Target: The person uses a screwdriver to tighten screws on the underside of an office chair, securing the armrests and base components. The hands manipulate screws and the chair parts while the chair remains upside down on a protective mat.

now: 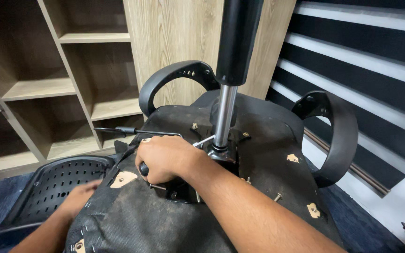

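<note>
An office chair lies upside down, its seat underside [240, 187] covered in dusty black fabric. A black gas cylinder [234, 42] with a chrome rod [224, 112] rises from the metal mechanism plate [183, 192] in the middle. My right hand [165, 159] is closed around a black-handled tool [144, 169] at the plate's left side, and a thin metal shaft [203, 141] pokes out toward the rod. My left hand [78, 197] grips the seat's left edge beside the perforated backrest [48, 182]; its fingertips are hidden.
Two curved black armrests stand up, one at the back [174, 77] and one at the right [341, 136]. A thin adjustment lever [118, 130] sticks out to the left. Loose bolts [277, 197] stand in the seat. Wooden shelves [71, 86] are behind, a striped wall [362, 61] at right.
</note>
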